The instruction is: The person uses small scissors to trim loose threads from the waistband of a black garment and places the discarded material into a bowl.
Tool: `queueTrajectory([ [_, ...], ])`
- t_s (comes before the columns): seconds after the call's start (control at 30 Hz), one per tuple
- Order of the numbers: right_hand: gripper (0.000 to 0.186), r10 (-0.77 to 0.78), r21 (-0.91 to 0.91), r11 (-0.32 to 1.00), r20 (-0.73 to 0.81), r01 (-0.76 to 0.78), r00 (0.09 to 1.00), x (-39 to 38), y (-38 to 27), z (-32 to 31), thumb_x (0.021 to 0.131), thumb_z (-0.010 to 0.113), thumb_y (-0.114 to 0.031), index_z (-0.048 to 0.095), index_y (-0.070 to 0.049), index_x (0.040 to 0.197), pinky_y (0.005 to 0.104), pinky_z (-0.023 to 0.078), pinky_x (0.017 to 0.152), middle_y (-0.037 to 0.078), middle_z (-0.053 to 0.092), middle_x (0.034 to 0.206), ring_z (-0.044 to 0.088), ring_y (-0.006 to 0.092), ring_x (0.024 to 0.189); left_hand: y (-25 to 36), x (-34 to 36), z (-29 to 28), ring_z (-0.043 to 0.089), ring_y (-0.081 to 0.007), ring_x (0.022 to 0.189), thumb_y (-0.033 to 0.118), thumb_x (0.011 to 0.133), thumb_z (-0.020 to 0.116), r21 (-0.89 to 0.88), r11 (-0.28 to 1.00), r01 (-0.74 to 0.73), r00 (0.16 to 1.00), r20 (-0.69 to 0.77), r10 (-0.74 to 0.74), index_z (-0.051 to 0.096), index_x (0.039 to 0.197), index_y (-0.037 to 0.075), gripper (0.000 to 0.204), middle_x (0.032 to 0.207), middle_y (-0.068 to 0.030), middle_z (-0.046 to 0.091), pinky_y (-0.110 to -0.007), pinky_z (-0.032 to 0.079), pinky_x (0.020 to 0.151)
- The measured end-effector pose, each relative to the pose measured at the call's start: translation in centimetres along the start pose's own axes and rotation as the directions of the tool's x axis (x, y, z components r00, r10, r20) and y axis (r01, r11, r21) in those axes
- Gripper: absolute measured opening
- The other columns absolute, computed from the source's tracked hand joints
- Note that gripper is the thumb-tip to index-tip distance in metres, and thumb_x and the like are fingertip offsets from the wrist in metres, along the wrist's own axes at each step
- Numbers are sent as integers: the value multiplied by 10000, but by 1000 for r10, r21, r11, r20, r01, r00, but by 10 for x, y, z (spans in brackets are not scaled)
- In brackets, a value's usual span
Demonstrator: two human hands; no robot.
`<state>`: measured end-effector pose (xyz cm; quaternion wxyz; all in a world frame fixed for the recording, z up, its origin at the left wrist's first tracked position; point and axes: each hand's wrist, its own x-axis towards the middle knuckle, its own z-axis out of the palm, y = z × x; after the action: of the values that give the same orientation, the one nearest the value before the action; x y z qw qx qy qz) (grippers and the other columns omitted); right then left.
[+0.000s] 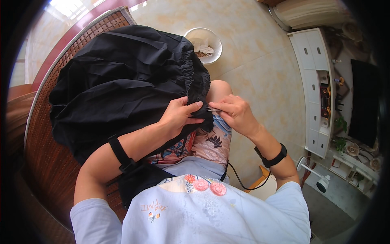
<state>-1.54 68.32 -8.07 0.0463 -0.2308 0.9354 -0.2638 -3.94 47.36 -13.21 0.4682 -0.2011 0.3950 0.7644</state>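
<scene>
A large black gathered fabric piece (109, 81) lies over a woven mat seat and across my lap. My left hand (178, 116) grips its edge beside the ruched band (187, 73), thumb on top and fingers curled at the cloth. My right hand (235, 112) pinches a small pointed metal tool (211, 110), which looks like scissors or snips, its tip at the black cloth just right of my left thumb. Part of the tool is hidden by my fingers. My patterned trousers (211, 144) show below the cloth.
A white bowl (211, 49) with pale scraps stands on the tiled floor beyond the cloth. The woven seat's edge (40, 101) curves along the left. At the right are a white cabinet (310, 89), a dark screen (361, 103), a white lamp (321, 183) and a dark cable (248, 188).
</scene>
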Motion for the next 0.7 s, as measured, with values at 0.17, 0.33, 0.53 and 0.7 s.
queueTrajectory([
  [0.17, 290, 243, 441, 851, 154, -287, 958, -9, 8, 12, 809, 615, 23, 711, -51, 1072, 263, 475, 713, 57, 661, 817, 614, 152, 762, -1, 0, -1, 666, -175, 899, 141, 928, 622, -7, 1000, 7, 1000, -14, -7, 571, 1053, 7, 190, 996, -90, 655, -325, 599, 765],
  [0.33, 228, 415, 743, 389, 387, -545, 823, -9, 3, 11, 866, 609, -1, 698, 15, 1076, 230, 469, 733, 8, 687, 934, 581, 73, 804, 0, 0, -2, 666, -174, 900, 142, 927, 623, -10, 1000, 9, 1000, 19, -9, 571, 1064, 8, 198, 998, -82, 657, -322, 598, 762],
  [0.53, 243, 344, 564, 761, 69, -321, 936, 1, 0, 1, 833, 632, -4, 702, -5, 1065, 264, 493, 731, 37, 692, 917, 616, 135, 823, 2, -6, 4, 650, -161, 906, 127, 923, 624, -28, 1000, -3, 1000, 12, 3, 569, 1075, 27, 190, 997, -65, 646, -320, 593, 759],
  [0.7, 290, -37, -92, 996, -177, 21, 983, 0, -11, -8, 726, 663, 2, 708, -51, 1008, 336, 491, 646, 46, 627, 818, 588, 236, 735, 4, -11, 5, 640, -153, 895, 107, 918, 625, -48, 999, 8, 1000, -26, -9, 565, 1062, 31, 174, 992, -57, 631, -322, 586, 764],
])
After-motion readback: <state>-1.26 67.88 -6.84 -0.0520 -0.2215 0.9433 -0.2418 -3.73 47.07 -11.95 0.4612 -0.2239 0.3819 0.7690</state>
